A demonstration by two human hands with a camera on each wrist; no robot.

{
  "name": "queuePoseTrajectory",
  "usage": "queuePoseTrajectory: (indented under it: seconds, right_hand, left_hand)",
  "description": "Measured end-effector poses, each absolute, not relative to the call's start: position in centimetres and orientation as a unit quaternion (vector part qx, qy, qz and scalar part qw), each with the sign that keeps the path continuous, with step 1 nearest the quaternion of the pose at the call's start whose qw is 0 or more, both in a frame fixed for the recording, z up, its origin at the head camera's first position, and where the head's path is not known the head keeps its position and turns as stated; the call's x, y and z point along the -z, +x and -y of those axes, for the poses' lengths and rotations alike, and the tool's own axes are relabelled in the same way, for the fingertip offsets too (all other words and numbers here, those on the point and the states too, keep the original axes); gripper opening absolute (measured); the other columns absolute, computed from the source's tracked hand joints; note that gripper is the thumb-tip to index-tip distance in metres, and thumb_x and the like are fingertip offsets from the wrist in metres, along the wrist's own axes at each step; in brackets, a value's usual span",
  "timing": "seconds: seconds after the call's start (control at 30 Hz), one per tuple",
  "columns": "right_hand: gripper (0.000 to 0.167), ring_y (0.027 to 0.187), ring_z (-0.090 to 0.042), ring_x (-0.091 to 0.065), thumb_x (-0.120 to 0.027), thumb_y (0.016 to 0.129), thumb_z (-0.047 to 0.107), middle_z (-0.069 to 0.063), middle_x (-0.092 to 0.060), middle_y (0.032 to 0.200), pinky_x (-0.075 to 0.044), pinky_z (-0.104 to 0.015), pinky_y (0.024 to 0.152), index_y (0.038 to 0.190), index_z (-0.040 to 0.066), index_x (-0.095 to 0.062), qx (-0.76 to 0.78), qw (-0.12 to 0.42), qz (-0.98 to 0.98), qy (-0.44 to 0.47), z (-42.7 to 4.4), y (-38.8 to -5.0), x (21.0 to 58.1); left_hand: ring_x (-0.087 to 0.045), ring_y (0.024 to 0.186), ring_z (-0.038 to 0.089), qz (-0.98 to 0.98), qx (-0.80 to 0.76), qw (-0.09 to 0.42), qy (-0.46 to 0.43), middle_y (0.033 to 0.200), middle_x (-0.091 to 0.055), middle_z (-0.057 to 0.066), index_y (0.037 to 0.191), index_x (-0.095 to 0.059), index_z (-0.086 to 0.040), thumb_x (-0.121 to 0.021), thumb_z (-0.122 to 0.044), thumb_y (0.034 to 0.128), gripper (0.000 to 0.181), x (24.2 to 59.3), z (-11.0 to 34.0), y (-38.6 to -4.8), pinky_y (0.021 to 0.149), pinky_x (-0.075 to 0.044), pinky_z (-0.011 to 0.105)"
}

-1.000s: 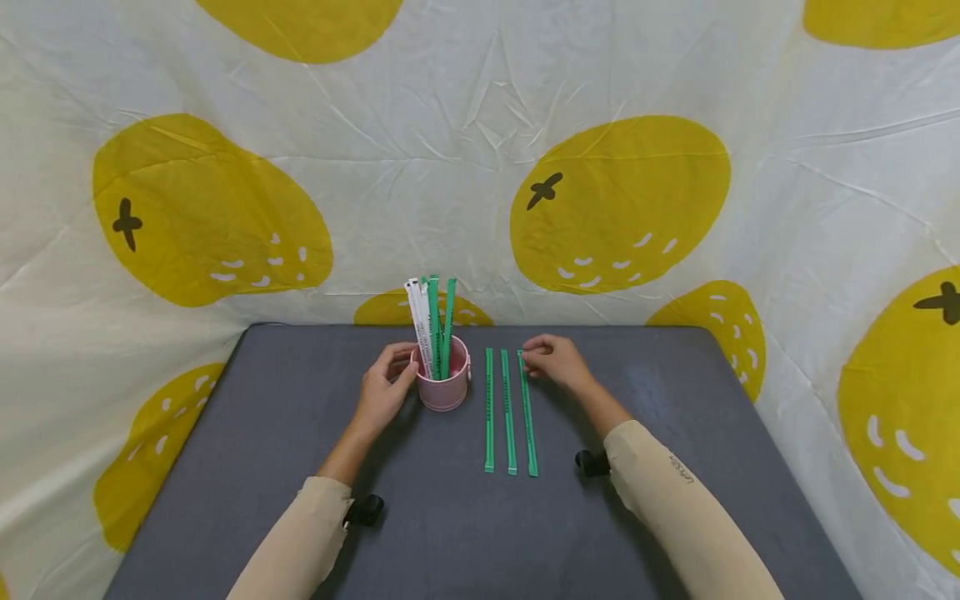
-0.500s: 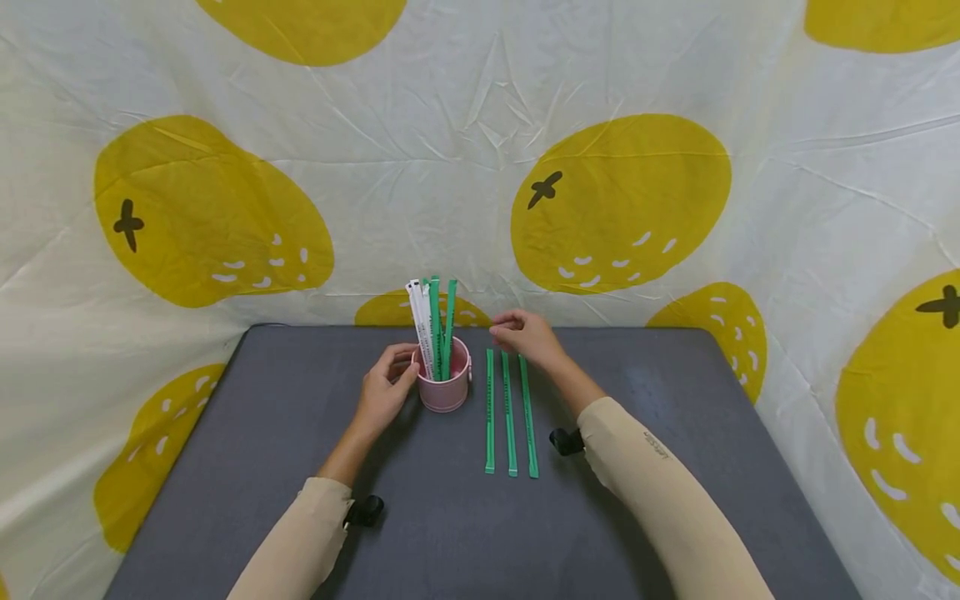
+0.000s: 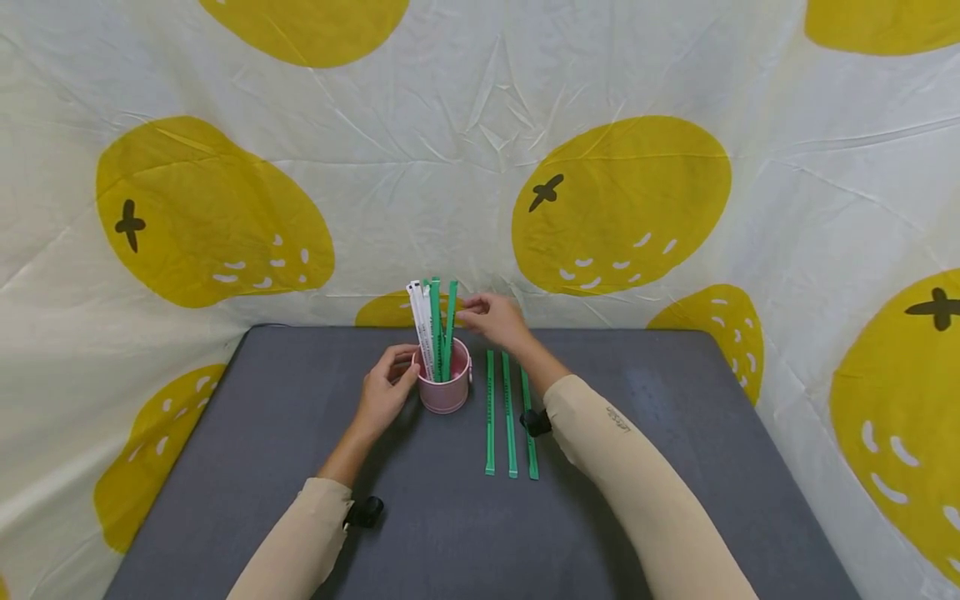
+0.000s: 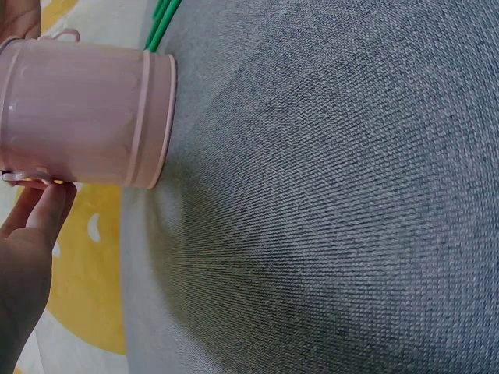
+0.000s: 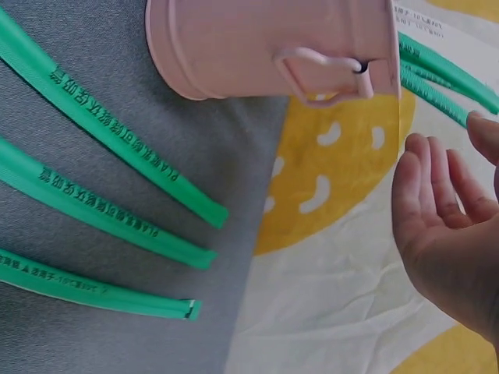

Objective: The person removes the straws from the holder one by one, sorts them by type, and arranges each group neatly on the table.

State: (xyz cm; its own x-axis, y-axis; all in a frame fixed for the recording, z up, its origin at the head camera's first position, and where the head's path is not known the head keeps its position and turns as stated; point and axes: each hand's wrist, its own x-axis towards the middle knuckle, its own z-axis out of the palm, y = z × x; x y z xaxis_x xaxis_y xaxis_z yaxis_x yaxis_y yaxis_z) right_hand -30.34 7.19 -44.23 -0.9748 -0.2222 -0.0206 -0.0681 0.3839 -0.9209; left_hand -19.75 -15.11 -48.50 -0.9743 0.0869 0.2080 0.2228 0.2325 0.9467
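Observation:
A small pink bucket (image 3: 444, 397) stands upright on the table, holding several wrapped straws: white straws (image 3: 421, 325) on the left and green straws (image 3: 437, 329) on the right. My left hand (image 3: 383, 390) grips its left side, with fingers and thumb at the side handle in the left wrist view. At the upper ends of the bucket's green straws is my right hand (image 3: 497, 322), fingers loosely bent and nothing visible in them. In the right wrist view, the thumb (image 5: 485, 134) is close to a green straw (image 5: 444, 97); whether they touch I cannot tell.
Three green wrapped straws lie side by side right of the bucket: a left one (image 3: 490, 417), a middle one (image 3: 510, 421) and a right one (image 3: 532, 454), partly under my right wrist's camera (image 3: 536, 422). A lemon-print cloth (image 3: 450, 208) hangs behind the grey table (image 3: 300, 375).
My right hand has left the top end of the rightmost loose straw and moved left to the straws in the bucket. The left hand and bucket have stayed put.

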Motion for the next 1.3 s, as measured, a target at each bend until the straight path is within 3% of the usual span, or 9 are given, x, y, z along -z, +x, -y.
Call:
queuePoseTrajectory:
  seconds: [0.17, 0.27, 0.63, 1.1, 1.3]
  right_hand:
    - [0.037, 0.095, -0.028, -0.074, -0.077, 0.094, 0.023, -0.018, -0.076, 0.114, -0.062, -0.034, 0.079, 0.123, 0.000, -0.070, 0.514, 0.064, -0.851, -0.091, -6.3, -30.7, 43.9]
    - [0.037, 0.092, -0.028, -0.075, -0.078, 0.093, 0.024, -0.018, -0.076, 0.112, -0.061, -0.032, 0.076, 0.120, 0.000, -0.069, 0.512, 0.062, -0.851, -0.093, -5.8, -30.8, 43.8]
    - [0.029, 0.092, -0.025, -0.072, -0.077, 0.094, 0.023, -0.015, -0.077, 0.103, -0.058, -0.034, 0.081, 0.112, 0.002, -0.072, 0.489, 0.030, -0.866, -0.102, -4.9, -30.5, 43.6]
    - [0.018, 0.083, -0.025, -0.071, -0.075, 0.096, 0.019, -0.014, -0.074, 0.096, -0.056, -0.029, 0.071, 0.103, 0.003, -0.073, 0.495, 0.012, -0.863, -0.103, -5.6, -30.5, 42.8]
    - [0.017, 0.085, -0.029, -0.073, -0.073, 0.097, 0.020, -0.013, -0.074, 0.095, -0.056, -0.029, 0.070, 0.105, 0.005, -0.074, 0.509, 0.005, -0.854, -0.106, -6.3, -30.6, 41.7]
  left_hand:
    - [-0.064, 0.117, 0.050, 0.779, 0.615, 0.066, -0.105, 0.133, -0.061, 0.035, 0.136, -0.055, 0.009, -0.063, -0.002, 0.1007, 0.037, 48.6, 15.0, -19.7, 0.104, -0.048, 0.063]
    - [-0.064, 0.118, 0.051, 0.779, 0.614, 0.067, -0.104, 0.132, -0.061, 0.034, 0.136, -0.055, 0.008, -0.063, -0.001, 0.1004, 0.037, 48.7, 14.9, -19.7, 0.104, -0.047, 0.064]
    - [-0.063, 0.119, 0.052, 0.777, 0.617, 0.065, -0.103, 0.133, -0.061, 0.034, 0.136, -0.056, 0.007, -0.064, -0.003, 0.1006, 0.037, 48.7, 15.0, -19.7, 0.105, -0.046, 0.064]
    - [-0.065, 0.119, 0.045, 0.790, 0.604, 0.057, -0.092, 0.134, -0.061, 0.032, 0.136, -0.057, 0.005, -0.065, -0.009, 0.1014, 0.038, 48.7, 15.1, -19.7, 0.105, -0.049, 0.058]
    - [-0.064, 0.119, 0.049, 0.783, 0.612, 0.059, -0.095, 0.133, -0.060, 0.035, 0.135, -0.056, 0.008, -0.065, -0.007, 0.1009, 0.038, 48.5, 15.0, -19.7, 0.104, -0.049, 0.060]
